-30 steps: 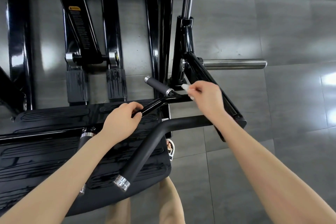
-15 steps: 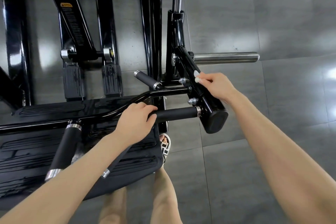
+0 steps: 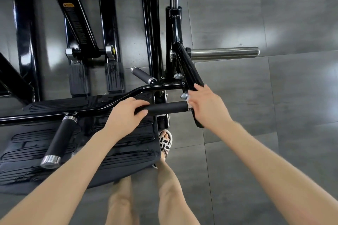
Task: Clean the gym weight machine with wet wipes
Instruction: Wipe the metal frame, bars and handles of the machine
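Note:
A black weight machine point(image 3: 184, 60) fills the left and middle of the head view. My left hand point(image 3: 126, 113) grips the near end of a black foam handle point(image 3: 168, 107). My right hand point(image 3: 206, 104) presses a white wet wipe point(image 3: 188, 99) against the black lever arm where the handle's chrome collar meets it. Only a small edge of the wipe shows past my fingers, beside a silver bolt point(image 3: 183, 95).
A chrome plate peg point(image 3: 224, 53) sticks out to the right. A second foam handle point(image 3: 60, 140) hangs over the ribbed black footplate point(image 3: 27, 153); a third, shorter one point(image 3: 142, 75) lies behind. My legs and a patterned sandal point(image 3: 165, 141) stand below on grey floor tiles point(image 3: 274, 14).
My right hand has slid down the black lever arm with the wipe, from its upper part to the handle joint. My left hand moved from the thin bar onto the foam handle.

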A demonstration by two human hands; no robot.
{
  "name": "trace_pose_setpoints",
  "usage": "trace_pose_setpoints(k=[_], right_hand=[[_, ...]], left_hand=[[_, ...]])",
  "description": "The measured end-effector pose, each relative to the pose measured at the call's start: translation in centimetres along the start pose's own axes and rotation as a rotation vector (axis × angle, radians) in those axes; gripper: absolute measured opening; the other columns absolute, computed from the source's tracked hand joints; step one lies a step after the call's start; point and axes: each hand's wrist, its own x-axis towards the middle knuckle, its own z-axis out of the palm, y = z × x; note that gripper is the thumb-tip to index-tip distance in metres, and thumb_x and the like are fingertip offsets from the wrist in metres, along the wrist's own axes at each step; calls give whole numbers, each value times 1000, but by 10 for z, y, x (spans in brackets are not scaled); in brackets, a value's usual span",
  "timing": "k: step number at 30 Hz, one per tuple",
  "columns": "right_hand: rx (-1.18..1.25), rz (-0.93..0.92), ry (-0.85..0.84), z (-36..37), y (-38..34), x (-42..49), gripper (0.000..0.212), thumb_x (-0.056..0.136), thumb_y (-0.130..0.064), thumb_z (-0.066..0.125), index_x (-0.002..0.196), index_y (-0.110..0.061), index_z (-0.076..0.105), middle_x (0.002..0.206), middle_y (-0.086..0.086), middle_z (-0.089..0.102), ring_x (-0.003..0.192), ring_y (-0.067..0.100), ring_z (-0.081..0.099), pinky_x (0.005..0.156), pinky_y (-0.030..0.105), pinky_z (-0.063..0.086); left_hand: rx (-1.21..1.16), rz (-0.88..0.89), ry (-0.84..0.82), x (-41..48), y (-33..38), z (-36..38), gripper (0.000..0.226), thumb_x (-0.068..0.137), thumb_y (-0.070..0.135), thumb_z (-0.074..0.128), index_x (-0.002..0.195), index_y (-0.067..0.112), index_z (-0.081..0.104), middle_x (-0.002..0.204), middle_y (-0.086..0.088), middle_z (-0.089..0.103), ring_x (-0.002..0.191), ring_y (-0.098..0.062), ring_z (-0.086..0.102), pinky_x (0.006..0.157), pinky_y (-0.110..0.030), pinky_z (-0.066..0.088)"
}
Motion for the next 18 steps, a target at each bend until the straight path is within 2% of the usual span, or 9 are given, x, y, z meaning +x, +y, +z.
trace_pose_setpoints(k=[2,3,6,8,10,13,16,17,18], right_hand=[[-236,-90,114,14,-12,-24,28,71,-2,61,97,-5,71,106,5,68,118,24,55,111,41,30],[-246,-105,227,22,-12,-31,28,65,0,63,91,-6,73,99,4,70,108,23,62,107,42,35],[-48,-5,512,38,-21,-17,22,69,5,55,77,-11,68,85,2,71,87,21,67,104,36,40],[-11,65,538,45,-41,0,21,74,1,48,70,-14,63,72,0,68,73,20,66,97,34,45],[-17,125,476,56,-61,8,19,67,3,62,64,-16,60,62,-2,61,61,19,61,77,29,51],[132,266,543,66,-87,12,31,57,8,75,60,-16,56,53,-3,53,54,17,53,58,24,44],[298,91,603,83,-128,14,19,68,7,65,68,-12,61,66,0,61,69,20,60,74,23,44],[361,-11,597,88,-142,10,15,73,4,57,77,-8,66,78,4,67,80,24,64,83,29,49],[398,-108,575,95,-148,7,23,76,2,49,89,-4,68,91,8,70,92,27,65,91,38,50]], left_hand=[[-15,-21,14,-2,1,-2,30,89,23,60,119,22,62,102,1,60,100,-19,56,84,-26,38],[-10,-29,12,-4,1,-3,30,89,23,60,119,21,62,103,1,60,101,-19,55,84,-25,38],[18,-57,30,-11,1,-5,31,92,23,56,123,21,59,110,1,60,105,-18,55,87,-25,37],[37,-86,58,-19,1,-6,32,93,22,53,125,22,57,114,1,58,107,-19,54,88,-27,39],[70,-104,87,-27,1,-6,33,94,21,51,127,22,55,118,1,57,108,-20,54,87,-27,39],[85,-119,130,-40,-1,-9,32,95,19,50,125,24,58,118,3,58,108,-18,54,83,-21,35],[49,-135,189,-50,-4,-15,29,92,12,53,113,25,67,116,7,63,110,-15,55,88,-21,37],[42,-136,214,-54,-6,-16,29,90,10,54,110,24,69,115,7,64,109,-15,56,90,-22,38],[42,-141,234,-57,-7,-17,28,90,9,55,109,24,69,114,6,66,108,-15,57,90,-23,39]])
